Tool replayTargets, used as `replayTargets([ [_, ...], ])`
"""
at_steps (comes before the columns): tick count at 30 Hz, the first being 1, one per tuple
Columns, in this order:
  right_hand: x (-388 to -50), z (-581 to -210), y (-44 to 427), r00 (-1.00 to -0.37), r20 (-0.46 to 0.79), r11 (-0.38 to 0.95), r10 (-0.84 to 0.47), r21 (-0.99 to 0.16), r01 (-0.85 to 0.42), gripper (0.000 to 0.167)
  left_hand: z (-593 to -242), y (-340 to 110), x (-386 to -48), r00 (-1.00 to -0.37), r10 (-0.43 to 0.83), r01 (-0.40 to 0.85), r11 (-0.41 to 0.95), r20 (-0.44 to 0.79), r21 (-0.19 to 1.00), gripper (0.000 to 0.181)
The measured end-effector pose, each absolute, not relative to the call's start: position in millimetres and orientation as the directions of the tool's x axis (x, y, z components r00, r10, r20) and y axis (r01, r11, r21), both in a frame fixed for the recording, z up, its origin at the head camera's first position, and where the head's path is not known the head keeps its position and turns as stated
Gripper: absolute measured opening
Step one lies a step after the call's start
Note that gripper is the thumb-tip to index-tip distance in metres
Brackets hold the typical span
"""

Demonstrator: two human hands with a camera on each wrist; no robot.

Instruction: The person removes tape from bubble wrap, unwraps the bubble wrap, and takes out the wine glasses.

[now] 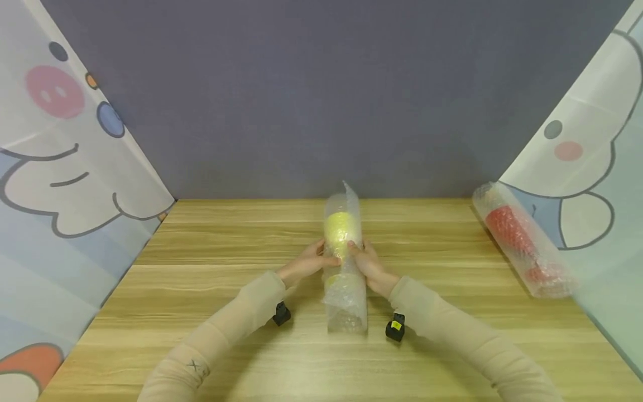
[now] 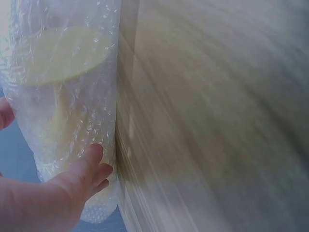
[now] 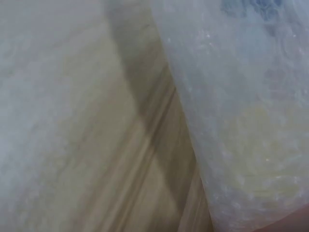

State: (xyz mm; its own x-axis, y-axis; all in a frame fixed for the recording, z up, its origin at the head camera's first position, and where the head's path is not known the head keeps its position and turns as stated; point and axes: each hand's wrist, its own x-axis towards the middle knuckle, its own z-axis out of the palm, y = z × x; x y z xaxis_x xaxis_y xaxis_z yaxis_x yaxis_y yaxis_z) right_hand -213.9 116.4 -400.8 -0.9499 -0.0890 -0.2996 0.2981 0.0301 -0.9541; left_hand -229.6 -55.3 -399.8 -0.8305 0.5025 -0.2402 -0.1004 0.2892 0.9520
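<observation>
A yellow goblet (image 1: 340,228), its round foot and stem showing through, lies inside a roll of clear bubble wrap (image 1: 346,319) at mid-table. From the left side my left hand (image 1: 307,262) holds the roll. Opposite it, my right hand (image 1: 370,262) grips the right side, thumb over the top. In the left wrist view the goblet's foot (image 2: 63,55) appears through the plastic, with the left hand (image 2: 63,193) against the wrap. The right wrist view shows the wrap (image 3: 231,121) close up and blurred, with only a sliver of hand at the bottom edge.
At the table's right edge lies another bubble-wrap roll with a red goblet-like item (image 1: 512,230) inside. A dark grey panel (image 1: 321,100) stands behind the wooden table (image 1: 211,240). Cartoon-printed sheets (image 1: 75,184) flank both sides. Small black wrist devices (image 1: 395,328) hang under the sleeves.
</observation>
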Motion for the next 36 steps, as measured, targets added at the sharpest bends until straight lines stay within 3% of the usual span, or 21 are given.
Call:
replayTargets([
  [14, -212, -402, 112, -0.942, -0.321, 0.024, -0.102, -0.947, 0.320, 0.063, -400, -62, -228, -0.810, 0.540, -0.088, 0.269, -0.226, 0.959, 0.078],
  [19, -212, -401, 112, -0.938, -0.334, 0.033, -0.089, -0.943, 0.332, 0.066, -397, -65, -228, -0.848, 0.484, -0.087, 0.273, -0.216, 0.958, 0.081],
  [24, -213, -401, 110, -0.936, -0.346, 0.023, -0.064, -0.938, 0.345, 0.063, -395, -67, -233, -0.925, 0.379, 0.075, 0.245, -0.025, 0.967, 0.075],
  [28, -215, -401, 111, -0.939, -0.338, 0.024, -0.061, -0.941, 0.337, 0.060, -392, -62, -243, -0.895, 0.430, 0.269, 0.303, 0.121, 0.914, 0.064],
  [31, -216, -400, 112, -0.942, -0.330, 0.034, -0.066, -0.944, 0.329, 0.060, -391, -57, -251, -0.871, 0.476, 0.324, 0.374, 0.121, 0.869, 0.062],
  [36, -217, -399, 115, -0.939, -0.331, 0.063, -0.094, -0.943, 0.326, 0.062, -396, -52, -258, -0.889, 0.452, 0.268, 0.390, 0.070, 0.881, 0.061],
])
